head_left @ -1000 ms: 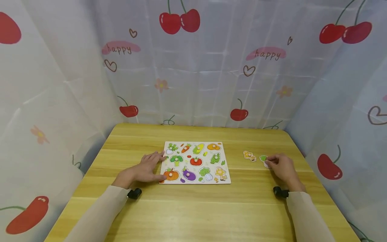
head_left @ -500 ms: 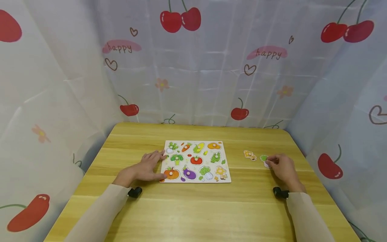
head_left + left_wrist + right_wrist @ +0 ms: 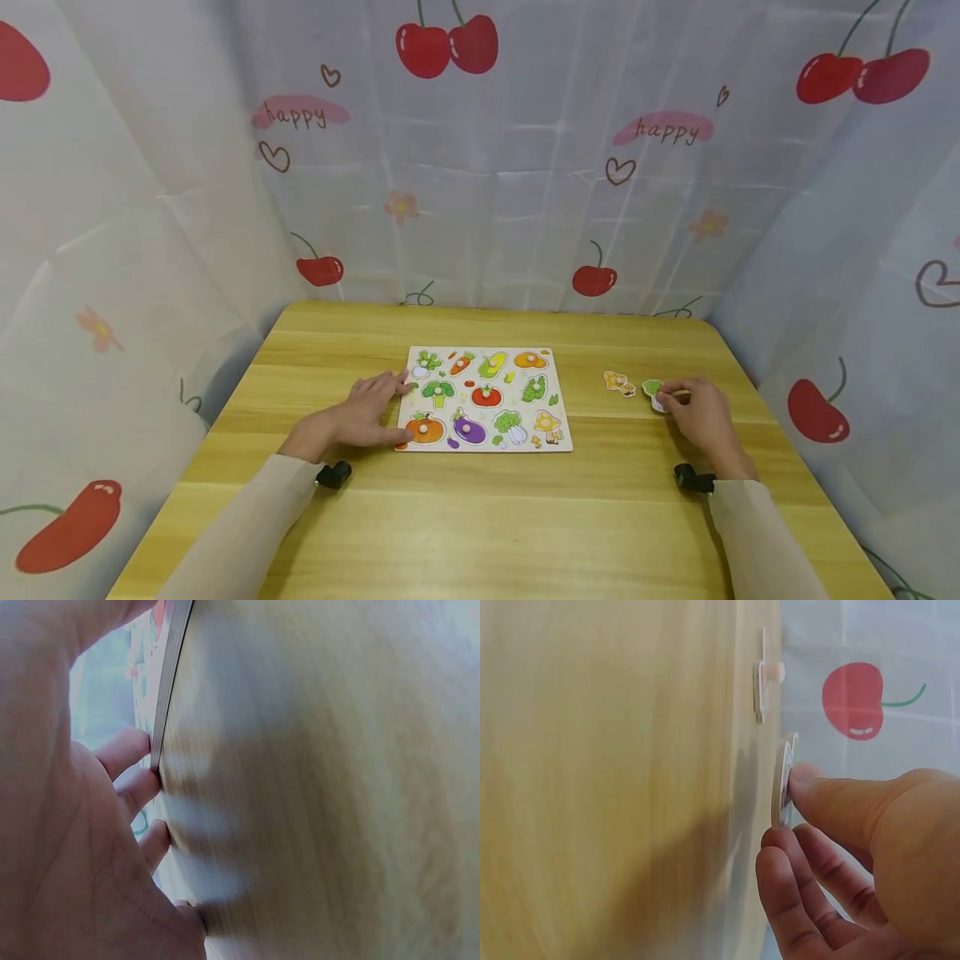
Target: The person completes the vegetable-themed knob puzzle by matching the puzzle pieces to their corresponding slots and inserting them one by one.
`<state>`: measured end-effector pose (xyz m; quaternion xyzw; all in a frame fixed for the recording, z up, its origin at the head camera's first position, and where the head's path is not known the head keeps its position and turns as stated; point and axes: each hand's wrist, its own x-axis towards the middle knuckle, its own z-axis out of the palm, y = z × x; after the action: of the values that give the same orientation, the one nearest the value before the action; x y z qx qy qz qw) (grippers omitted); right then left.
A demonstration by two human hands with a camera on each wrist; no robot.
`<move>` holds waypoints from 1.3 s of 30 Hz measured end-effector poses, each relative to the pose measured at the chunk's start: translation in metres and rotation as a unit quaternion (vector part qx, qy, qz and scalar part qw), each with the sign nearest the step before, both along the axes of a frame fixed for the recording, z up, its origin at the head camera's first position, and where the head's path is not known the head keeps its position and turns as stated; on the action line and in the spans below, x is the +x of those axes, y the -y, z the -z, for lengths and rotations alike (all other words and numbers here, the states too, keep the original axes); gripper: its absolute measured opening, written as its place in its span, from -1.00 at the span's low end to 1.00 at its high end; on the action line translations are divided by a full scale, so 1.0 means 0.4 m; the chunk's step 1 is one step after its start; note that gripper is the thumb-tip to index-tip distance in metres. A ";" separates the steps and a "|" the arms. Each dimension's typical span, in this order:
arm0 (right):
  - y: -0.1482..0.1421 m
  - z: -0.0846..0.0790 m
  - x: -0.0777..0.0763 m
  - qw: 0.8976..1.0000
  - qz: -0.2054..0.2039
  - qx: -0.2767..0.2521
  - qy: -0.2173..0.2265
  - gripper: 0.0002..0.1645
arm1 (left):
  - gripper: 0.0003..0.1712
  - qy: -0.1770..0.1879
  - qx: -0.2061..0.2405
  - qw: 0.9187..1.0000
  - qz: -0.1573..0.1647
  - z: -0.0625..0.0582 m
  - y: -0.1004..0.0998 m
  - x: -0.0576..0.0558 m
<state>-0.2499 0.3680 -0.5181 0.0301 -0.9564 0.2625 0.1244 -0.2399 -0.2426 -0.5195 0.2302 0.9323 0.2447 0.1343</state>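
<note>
My right hand (image 3: 702,421) pinches a bok choy puzzle piece (image 3: 654,392), green on top and white below. In the right wrist view this piece (image 3: 781,787) is tipped up on edge between thumb and fingers, just off the tabletop. To its left lies a mushroom puzzle piece (image 3: 617,382) with a small knob. The vegetable puzzle board (image 3: 521,404) lies flat in the middle, bearing knobbed pieces such as a tomato and an eggplant. My left hand (image 3: 360,417) is spread along its left edge, thumb over the pumpkin corner. Fingertips touch the board's side (image 3: 171,682) in the left wrist view.
The wooden table (image 3: 480,533) has rounded far corners. A white curtain (image 3: 480,183) printed with cherries and hearts stands behind it and along both sides. A black wrist camera (image 3: 333,475) sits on the left wrist, another (image 3: 693,478) on the right.
The bok choy piece has come up slightly and shifted a little left in my right hand. My left hand stays at the board's edge. The head view has tilted slightly.
</note>
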 end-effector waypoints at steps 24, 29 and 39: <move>0.101 -0.039 0.036 0.999 -0.023 -0.020 -0.012 -0.79 | 0.15 -0.006 0.002 1.000 0.006 0.002 -0.001 0.000; 0.123 -0.041 0.040 0.999 -0.030 -0.025 -0.009 -0.81 | 0.15 -0.008 -0.003 1.000 0.008 0.001 -0.001 0.002; 0.168 -0.052 0.055 0.998 -0.051 -0.020 -0.010 -0.84 | 0.14 -0.011 0.000 1.000 0.005 -0.002 -0.003 0.004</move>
<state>-0.2281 0.3010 -0.4975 0.0795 -0.9467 0.2875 0.1213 -0.2384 -0.2416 -0.5189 0.2374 0.9326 0.2414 0.1251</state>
